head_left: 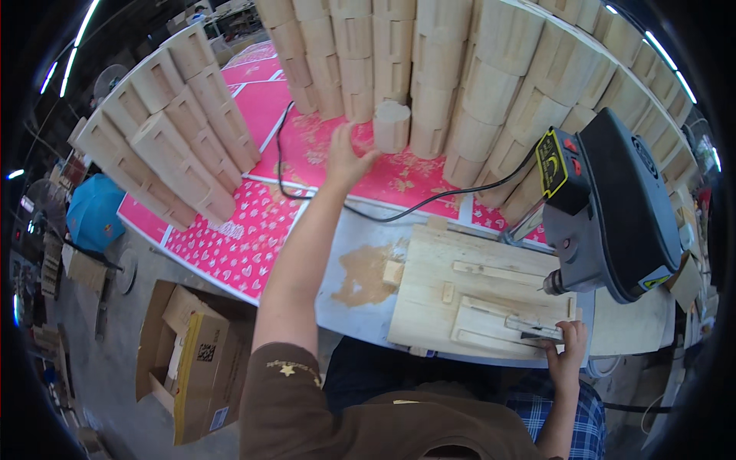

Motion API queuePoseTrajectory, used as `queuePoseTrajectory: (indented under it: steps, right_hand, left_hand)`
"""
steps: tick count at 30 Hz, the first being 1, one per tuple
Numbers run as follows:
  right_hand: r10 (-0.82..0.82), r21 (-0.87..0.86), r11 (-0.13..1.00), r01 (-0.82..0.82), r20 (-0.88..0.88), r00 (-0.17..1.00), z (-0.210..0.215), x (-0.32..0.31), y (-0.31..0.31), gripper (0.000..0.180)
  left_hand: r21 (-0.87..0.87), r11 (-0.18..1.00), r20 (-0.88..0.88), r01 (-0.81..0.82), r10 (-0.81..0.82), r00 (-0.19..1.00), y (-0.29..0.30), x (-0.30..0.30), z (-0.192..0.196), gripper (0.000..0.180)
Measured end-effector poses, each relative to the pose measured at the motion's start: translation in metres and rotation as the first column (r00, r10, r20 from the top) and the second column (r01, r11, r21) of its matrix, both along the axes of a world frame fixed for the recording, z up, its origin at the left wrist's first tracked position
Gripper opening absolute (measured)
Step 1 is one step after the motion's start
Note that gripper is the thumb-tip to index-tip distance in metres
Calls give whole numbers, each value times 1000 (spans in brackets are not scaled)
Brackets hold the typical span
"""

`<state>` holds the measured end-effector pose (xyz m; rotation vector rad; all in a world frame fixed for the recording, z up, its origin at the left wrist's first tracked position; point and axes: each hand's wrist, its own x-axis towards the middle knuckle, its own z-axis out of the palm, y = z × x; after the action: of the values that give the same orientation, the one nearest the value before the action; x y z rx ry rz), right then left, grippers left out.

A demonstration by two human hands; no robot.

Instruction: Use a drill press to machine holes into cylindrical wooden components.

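Brown sleeve with a small gold star sits closest to the lens, and from it the left forearm stretches up across the tabletop to the left hand, whose fingers are spread apart and curled toward a pale wooden block; thumb and fingertips lie just beside its left face, though whether they actually touch it cannot be told. That block stands on the pink patterned sheet, left of the drill press and at the foot of a tall stack of similar wooden pieces. Below the drill press head, the right hand is closed on the near edge of a flat wooden jig board, thumb on top, close under the drill chuck. Left of the drill press a black power cord snakes over the sheet (it loops up toward the stack). A patch of sawdust lies just left of the jig board. Farther left of the drill press stands another stack of blocks, and a cardboard box sits open on the floor.
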<state>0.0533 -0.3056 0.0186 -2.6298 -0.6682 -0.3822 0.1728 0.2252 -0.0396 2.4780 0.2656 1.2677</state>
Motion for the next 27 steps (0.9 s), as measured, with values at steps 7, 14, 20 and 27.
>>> queuePoseTrajectory:
  steps: [7,14,20,27]
  right_hand:
    - [40,15,999,-40,-3,999,-4,0,1,43]
    - [47,6,999,-47,45,998,-3,4,1,44]
    - [47,54,998,-46,-30,998,1,1,-4,42]
    - [126,56,991,-125,-8,992,1,-3,-13,38]
  left_hand:
    - [-678,735,-65,-9,-48,997,-14,93,-41,79]
    - [-759,636,23,141,-190,981,-6,60,-31,66]
    - [-800,434,267,414,-361,894,-40,-68,21,48]
    - [-952,46,202,304,-650,733,-142,-183,66,45]
